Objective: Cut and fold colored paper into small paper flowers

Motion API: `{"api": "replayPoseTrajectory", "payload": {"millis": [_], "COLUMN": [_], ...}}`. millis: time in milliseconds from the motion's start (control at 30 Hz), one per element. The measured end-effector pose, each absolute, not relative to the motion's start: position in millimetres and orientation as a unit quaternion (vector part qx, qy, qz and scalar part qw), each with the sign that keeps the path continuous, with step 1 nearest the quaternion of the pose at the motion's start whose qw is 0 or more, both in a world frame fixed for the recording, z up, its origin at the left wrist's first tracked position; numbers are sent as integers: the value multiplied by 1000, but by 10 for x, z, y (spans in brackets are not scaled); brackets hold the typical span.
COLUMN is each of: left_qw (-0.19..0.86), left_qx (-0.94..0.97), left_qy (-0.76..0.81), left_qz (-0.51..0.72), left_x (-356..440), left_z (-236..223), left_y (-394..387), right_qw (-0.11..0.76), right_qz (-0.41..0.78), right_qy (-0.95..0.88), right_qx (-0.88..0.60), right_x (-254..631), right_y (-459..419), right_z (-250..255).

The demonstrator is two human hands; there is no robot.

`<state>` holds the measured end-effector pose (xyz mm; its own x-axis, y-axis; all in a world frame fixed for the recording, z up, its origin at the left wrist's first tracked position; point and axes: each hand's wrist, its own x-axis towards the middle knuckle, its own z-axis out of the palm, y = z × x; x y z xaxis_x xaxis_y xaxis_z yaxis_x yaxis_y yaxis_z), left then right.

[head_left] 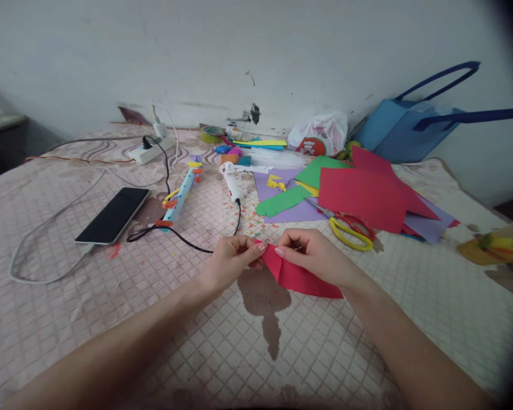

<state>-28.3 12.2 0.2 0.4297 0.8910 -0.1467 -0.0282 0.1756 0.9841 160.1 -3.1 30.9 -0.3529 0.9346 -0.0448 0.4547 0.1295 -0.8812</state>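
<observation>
Both forearms (pixel 154 324) come in from the near edge, one on each side, above a tablecloth (pixel 205 353) with a diamond pattern. Between them, near the middle of the scene, is a small piece of red paper (pixel 303 279), which the two hands hold just over the cloth. Left hand (pixel 231 259) pinches its left corner between the thumb and the bent forefinger; right hand (pixel 310 250) pinches the upper edge just beside, with the other fingers curled inward. A crease runs down the paper below the thumbs, and its wide end points to the right. Under it, the cloth shows a brown patch (pixel 265 296). Farther to the right lie scissors (pixel 334 217) with yellow and red handles, their blades touching a purple sheet (pixel 299 217). A green strip (pixel 284 202) and large red sheets (pixel 359 196) overlap there. Beyond the left hand stands a white glue gun (pixel 231 181), and to its left lies a light blue stick (pixel 180 196) with orange and yellow pieces. On the left a phone (pixel 113 216) lies face up, joined to a white cable (pixel 19 250). At the far right, a yellowish object (pixel 491 249) is blurred; it seems to be a container, but I cannot be sure.
</observation>
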Motion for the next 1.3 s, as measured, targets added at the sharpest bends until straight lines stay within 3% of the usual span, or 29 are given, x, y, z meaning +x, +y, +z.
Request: {"api": "replayPoseTrajectory", "payload": {"millis": [267,467,1300], "left_qw": [661,649,766], "left_qx": [564,566,495], "left_qy": [396,390,345], "left_qz": [297,326,222], "left_x": [-286,-274,-252], "left_z": [-10,-7,15], "left_y": [101,93,41], "right_qw": [286,296,345], "right_qz": [427,424,406], "right_qy": [-698,-692,-676], "right_qx": [-499,-504,-509], "right_x": [1606,1599,1587], "right_y": [-19,-15,-6], "right_z": [321,315,272]}}
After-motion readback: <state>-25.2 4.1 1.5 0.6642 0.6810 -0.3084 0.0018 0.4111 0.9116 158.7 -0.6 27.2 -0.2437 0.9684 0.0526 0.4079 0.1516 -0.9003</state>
